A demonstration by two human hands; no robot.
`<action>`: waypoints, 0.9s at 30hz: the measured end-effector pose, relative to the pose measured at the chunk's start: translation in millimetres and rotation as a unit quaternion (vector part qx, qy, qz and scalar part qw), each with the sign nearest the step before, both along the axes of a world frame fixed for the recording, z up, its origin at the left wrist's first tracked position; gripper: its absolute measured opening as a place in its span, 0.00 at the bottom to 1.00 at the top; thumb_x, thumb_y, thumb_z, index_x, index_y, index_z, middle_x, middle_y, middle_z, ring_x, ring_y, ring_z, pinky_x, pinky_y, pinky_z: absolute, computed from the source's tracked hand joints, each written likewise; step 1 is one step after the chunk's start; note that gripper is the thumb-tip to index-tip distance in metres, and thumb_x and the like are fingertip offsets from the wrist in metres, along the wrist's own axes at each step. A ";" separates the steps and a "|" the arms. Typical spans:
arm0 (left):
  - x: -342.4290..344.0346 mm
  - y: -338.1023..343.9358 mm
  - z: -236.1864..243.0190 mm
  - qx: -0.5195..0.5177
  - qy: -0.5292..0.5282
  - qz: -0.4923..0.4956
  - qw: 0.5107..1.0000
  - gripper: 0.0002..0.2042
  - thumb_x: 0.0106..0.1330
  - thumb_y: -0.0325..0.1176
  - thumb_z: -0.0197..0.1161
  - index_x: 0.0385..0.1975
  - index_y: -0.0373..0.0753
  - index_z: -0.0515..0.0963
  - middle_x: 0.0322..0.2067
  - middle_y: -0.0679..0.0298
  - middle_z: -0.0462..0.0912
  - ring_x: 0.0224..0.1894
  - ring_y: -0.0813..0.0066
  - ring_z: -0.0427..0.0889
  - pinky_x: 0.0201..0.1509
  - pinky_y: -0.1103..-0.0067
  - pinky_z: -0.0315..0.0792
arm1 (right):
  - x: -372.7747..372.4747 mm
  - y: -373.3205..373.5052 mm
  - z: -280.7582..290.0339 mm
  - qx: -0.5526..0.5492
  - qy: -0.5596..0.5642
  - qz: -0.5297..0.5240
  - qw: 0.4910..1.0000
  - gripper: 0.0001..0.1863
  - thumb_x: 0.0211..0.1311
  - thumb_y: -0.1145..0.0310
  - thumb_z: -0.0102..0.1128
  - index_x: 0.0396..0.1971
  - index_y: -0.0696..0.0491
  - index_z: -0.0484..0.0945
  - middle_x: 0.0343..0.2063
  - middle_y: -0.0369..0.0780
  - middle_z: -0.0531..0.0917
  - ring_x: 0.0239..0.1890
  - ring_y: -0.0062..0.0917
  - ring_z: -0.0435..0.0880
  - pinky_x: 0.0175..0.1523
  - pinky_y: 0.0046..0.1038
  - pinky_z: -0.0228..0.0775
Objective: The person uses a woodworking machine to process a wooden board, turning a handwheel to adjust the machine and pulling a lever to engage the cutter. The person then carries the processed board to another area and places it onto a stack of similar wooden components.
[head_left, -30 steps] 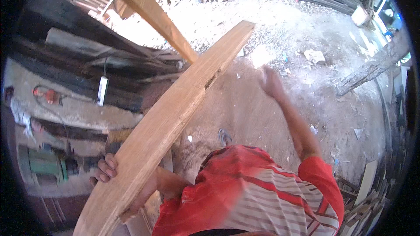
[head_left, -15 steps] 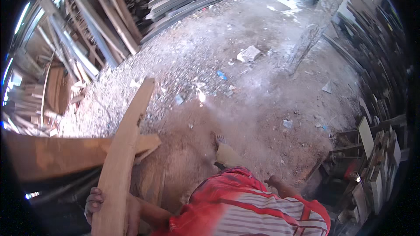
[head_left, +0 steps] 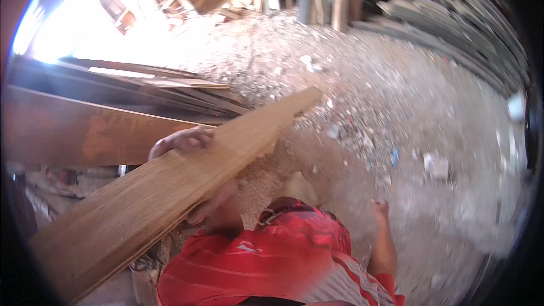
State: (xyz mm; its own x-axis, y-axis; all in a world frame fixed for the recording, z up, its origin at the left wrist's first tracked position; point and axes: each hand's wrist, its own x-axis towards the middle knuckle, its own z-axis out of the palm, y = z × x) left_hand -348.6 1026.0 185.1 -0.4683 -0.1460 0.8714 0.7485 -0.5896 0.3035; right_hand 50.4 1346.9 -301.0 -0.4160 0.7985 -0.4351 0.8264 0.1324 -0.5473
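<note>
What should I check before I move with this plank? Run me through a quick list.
1. Left hand gripping the plank: ok, fingers curl over its left edge.
2. Right hand supporting the plank: not ok, it is out to the side, apart from it.
3. Plank's right edge even: not ok, it steps in toward the far end.
4. Plank clear of the reddish-brown board: cannot tell, they overlap in this view.
5. Ground free of litter: not ok, a pale block and a blue scrap lie ahead to the right.
</note>
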 end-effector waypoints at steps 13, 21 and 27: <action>-245.2 121.1 -57.4 0.004 -0.126 0.287 0.950 0.50 0.56 0.70 0.63 0.66 0.38 0.52 0.40 0.58 0.77 0.41 0.68 0.79 0.52 0.70 0.73 | -265.2 160.5 -69.8 -0.182 0.108 0.074 0.975 0.14 0.63 0.59 0.61 0.31 0.56 0.81 0.24 0.38 0.83 0.26 0.29 0.81 0.34 0.36 0.74; -383.2 164.9 -57.5 -0.083 -0.153 0.401 0.899 0.50 0.60 0.76 0.49 0.65 0.34 0.54 0.38 0.55 0.76 0.40 0.67 0.79 0.45 0.69 0.77 | -350.5 204.6 -99.2 -0.141 -0.198 0.250 0.937 0.25 0.66 0.51 0.58 0.43 0.61 0.82 0.41 0.53 0.85 0.43 0.42 0.85 0.45 0.39 0.77; -527.6 220.1 -78.5 -0.032 -0.126 0.362 0.923 0.53 0.57 0.78 0.51 0.65 0.31 0.55 0.38 0.58 0.71 0.38 0.69 0.75 0.44 0.71 0.73 | -534.3 303.3 -144.5 -0.101 -0.230 0.268 0.930 0.27 0.65 0.51 0.57 0.47 0.62 0.80 0.44 0.54 0.85 0.47 0.43 0.84 0.49 0.38 0.76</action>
